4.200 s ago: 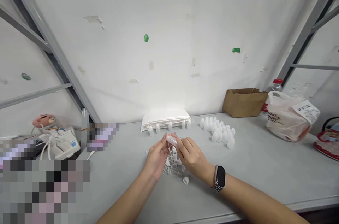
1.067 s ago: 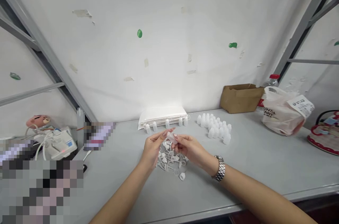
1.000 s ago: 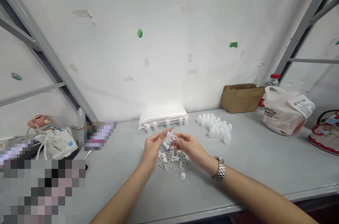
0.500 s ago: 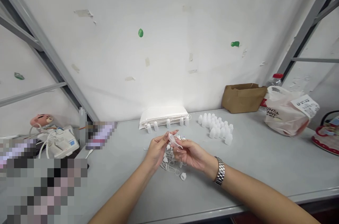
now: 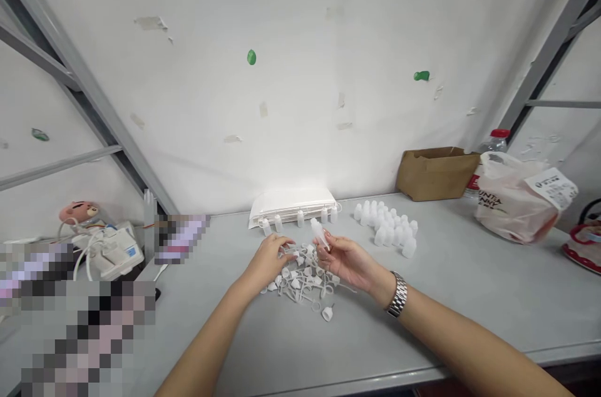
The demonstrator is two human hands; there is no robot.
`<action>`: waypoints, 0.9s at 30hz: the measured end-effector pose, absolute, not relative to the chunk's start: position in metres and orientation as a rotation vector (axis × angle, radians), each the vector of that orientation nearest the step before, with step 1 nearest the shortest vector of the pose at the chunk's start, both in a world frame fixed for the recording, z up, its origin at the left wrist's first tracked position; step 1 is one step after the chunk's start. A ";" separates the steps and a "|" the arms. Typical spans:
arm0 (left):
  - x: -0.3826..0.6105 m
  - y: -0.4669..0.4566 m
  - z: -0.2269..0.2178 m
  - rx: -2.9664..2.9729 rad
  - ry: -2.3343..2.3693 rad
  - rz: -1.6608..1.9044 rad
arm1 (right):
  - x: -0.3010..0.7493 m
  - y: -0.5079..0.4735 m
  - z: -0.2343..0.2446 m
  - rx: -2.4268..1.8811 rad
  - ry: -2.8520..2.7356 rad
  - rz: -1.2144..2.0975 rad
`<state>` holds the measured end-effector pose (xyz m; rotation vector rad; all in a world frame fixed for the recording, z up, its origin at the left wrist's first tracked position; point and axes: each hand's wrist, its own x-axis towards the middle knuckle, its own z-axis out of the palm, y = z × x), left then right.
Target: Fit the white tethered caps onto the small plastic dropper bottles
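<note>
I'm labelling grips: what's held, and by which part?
Right hand: small bottle, by its lower end. Left hand, at the caps: can't tell.

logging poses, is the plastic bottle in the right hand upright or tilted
Tilted: the plastic bottle slants in the right hand, its neck up and leftward in view.

You face a white, tape-marked wall (image 5: 201,84) behind a grey desk (image 5: 451,290), with grey metal posts (image 5: 87,81) either side.
</note>
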<state>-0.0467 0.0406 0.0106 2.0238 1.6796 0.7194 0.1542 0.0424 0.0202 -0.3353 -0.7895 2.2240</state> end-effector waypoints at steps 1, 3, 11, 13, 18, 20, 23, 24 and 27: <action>-0.045 0.039 0.010 2.058 1.656 0.696 | 0.155 0.044 0.020 -0.349 -0.778 2.204; -0.041 0.036 0.009 2.113 1.610 0.651 | 0.157 0.048 0.020 -0.377 -0.763 2.169; -0.039 0.033 0.005 2.280 1.613 0.623 | 0.158 0.048 0.021 -0.480 -0.738 2.149; -0.041 0.035 0.002 2.345 1.616 0.633 | 0.158 0.049 0.021 -0.489 -0.745 2.150; -0.042 0.038 -0.003 2.515 1.555 0.610 | 0.158 0.050 0.020 -0.515 -0.724 2.148; -0.041 0.039 -0.004 2.545 1.552 0.583 | 0.158 0.051 0.019 -0.509 -0.721 2.151; -0.040 0.040 -0.002 2.555 1.619 0.532 | 0.157 0.051 0.018 -0.497 -0.727 2.148; -0.040 0.040 -0.001 2.550 1.647 0.521 | 0.158 0.051 0.018 -0.496 -0.734 2.147; -0.039 0.039 0.002 2.513 1.697 0.516 | 0.158 0.052 0.016 -0.508 -0.766 2.138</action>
